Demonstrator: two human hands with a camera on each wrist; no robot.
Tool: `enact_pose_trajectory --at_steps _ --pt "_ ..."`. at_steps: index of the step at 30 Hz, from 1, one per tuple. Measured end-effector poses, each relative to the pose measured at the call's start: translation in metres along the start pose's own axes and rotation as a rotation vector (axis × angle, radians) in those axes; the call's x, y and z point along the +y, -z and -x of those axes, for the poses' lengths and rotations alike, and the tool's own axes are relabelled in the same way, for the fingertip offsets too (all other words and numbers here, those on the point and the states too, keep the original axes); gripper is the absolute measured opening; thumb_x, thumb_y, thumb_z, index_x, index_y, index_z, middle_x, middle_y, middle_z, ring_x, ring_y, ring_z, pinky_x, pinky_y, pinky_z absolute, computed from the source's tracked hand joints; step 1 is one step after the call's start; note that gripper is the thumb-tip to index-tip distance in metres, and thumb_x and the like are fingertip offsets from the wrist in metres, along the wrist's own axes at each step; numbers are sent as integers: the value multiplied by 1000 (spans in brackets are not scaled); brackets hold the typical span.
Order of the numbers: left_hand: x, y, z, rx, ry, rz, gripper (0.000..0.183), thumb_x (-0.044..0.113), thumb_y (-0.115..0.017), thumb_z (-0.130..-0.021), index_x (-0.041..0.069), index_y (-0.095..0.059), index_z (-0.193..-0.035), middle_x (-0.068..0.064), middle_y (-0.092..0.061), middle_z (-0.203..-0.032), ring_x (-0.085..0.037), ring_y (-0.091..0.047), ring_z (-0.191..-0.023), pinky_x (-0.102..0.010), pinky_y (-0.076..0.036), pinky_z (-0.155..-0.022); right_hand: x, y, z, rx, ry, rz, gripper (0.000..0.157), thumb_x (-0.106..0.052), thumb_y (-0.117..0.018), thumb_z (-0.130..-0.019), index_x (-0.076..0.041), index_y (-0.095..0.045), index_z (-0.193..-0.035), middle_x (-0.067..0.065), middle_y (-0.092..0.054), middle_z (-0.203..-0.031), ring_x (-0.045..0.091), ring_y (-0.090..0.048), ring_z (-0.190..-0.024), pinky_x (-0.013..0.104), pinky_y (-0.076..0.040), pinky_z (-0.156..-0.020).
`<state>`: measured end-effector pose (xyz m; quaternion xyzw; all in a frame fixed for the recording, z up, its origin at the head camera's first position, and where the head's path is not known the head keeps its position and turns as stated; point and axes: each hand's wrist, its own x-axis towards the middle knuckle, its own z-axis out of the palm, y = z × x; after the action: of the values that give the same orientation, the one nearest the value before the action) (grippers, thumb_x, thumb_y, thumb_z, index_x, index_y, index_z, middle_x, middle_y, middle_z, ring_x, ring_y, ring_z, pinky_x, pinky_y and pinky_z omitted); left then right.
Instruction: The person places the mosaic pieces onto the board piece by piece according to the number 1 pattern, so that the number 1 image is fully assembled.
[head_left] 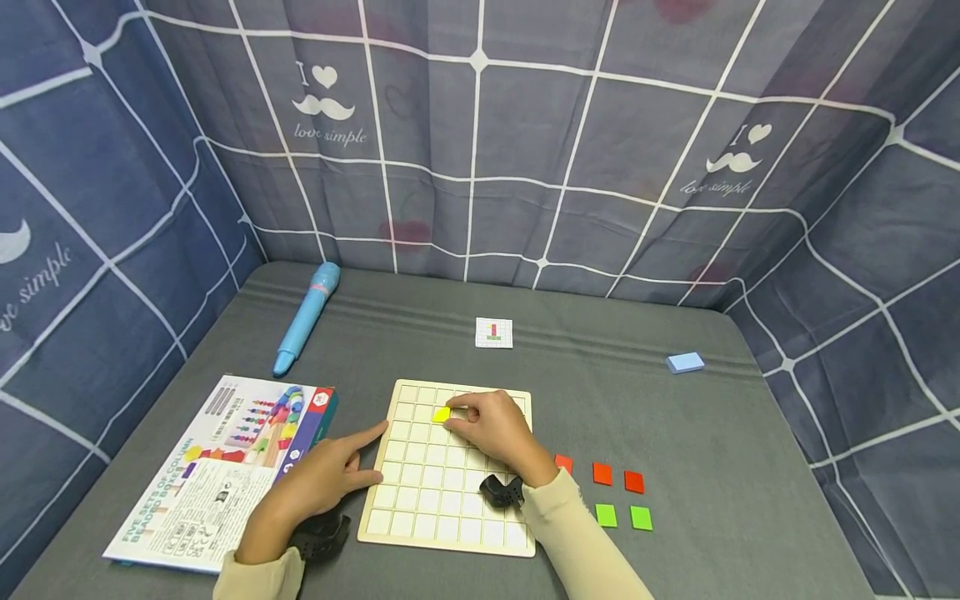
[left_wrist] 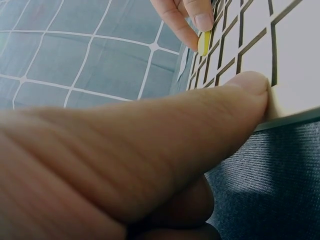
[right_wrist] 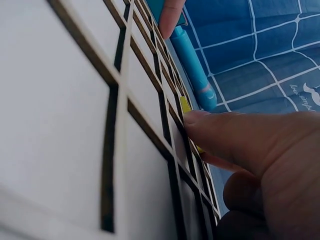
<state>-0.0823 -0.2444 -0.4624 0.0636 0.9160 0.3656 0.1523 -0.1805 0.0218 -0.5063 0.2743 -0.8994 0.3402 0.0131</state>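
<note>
My right hand [head_left: 495,425] pinches a small yellow square tile [head_left: 441,414] between thumb and fingers, over the upper left cells of a wooden grid board [head_left: 442,545]. In the right wrist view the thumb presses on the yellow tile [right_wrist: 185,104], which stands tilted close against the grid. At the board's left edge, my left hand [head_left: 322,479] touches the rim with index finger and thumb spread apart. The left wrist view has that thumb [left_wrist: 245,90] lying against the board's corner. Right of the board lie several red tiles [head_left: 602,473] and two green tiles [head_left: 641,517].
A printed box [head_left: 217,475] lies left of the board, partly behind the left forearm. Behind it is a blue microphone-shaped object [head_left: 306,321]. A small pattern card [head_left: 493,332] lies beyond the board, and a light blue block [head_left: 686,362] at far right. Curtains [head_left: 480,125] enclose the table.
</note>
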Motion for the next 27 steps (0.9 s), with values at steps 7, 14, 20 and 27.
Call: enact_pose_trajectory --at_steps 7,14,20,27 --pt "0 -1 0 9 5 -1 71 22 -80 -90 13 -50 -153 6 -44 -62 -7 -36 -52 -24 -30 -48 0 -1 1 3 0 -7 22 -29 -84 -86 -19 -81 -105 -16 -37 -54 -1 -30 -50 21 -28 -50" --pt "-3 -2 2 1 -12 3 71 22 -79 -90 11 -49 -153 6 -43 -62 -7 -34 -51 -24 -30 -48 0 -2 3 6 11 -36 19 -26 -82 -87 -19 -81 -104 -15 -37 -55 -1 -31 -50 21 -28 -50" --pt "-4 -1 1 20 -22 -8 71 23 -80 -90 11 -50 -153 8 -43 -62 -6 -34 -51 -24 -30 -47 2 -1 -1 24 30 -44 19 -25 -82 -87 -19 -81 -105 -16 -37 -56 -1 -31 -51 21 -29 -50" --pt "-4 0 1 8 -23 15 72 25 -80 -90 13 -49 -154 7 -43 -62 -5 -34 -51 -23 -31 -48 5 9 7 21 11 -132 19 -21 -79 -91 -15 -80 -110 -15 -30 -53 1 -23 -49 21 -27 -50"
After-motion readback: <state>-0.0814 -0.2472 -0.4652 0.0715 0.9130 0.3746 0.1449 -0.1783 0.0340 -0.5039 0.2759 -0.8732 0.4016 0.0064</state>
